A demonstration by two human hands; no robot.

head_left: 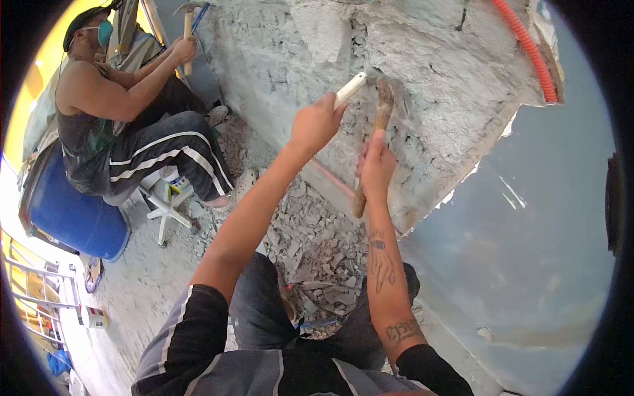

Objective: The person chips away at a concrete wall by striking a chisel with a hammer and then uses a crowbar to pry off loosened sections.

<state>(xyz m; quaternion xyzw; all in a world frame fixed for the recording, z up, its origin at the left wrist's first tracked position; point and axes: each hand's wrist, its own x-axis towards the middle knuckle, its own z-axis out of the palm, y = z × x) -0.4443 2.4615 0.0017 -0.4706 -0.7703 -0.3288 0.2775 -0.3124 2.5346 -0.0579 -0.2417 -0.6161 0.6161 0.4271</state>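
**Hammer and chisel held against a chipped wall**

Closest to the camera are the person's dark trousers and black sleeves with grey stripes. Two bare forearms reach up from there toward the wall.

The right hand (376, 165), on a tattooed forearm, has its grip clenched around the middle of the wooden handle of a hammer (380, 122). The end of the handle hangs below the fist. The hammer's head is up at the wall face and is blurred.

Just beside it, the left hand (316, 124) has its grip closed around a white chisel (350, 89). The upper end of the chisel sticks out past the fingers and points toward the hammer's head. Whether the chisel touches the wall cannot be told.

Below the hands, grey rubble (317, 244) lies heaped on the floor between the person's knees and the foot of the wall.

The wall (449, 72) is rough and grey where its surface is chipped away. To the right a smooth blue-grey coat (528, 231) meets the bare part along a ragged edge. An orange ribbed conduit (531, 49) runs down the exposed part at the upper right.

Farther off to the left, another person (99, 112) in a face mask sits on a white stool (165, 204). One of their hands holds a second hammer (188, 30) raised at the same wall. A blue barrel (72, 211) stands behind the stool.
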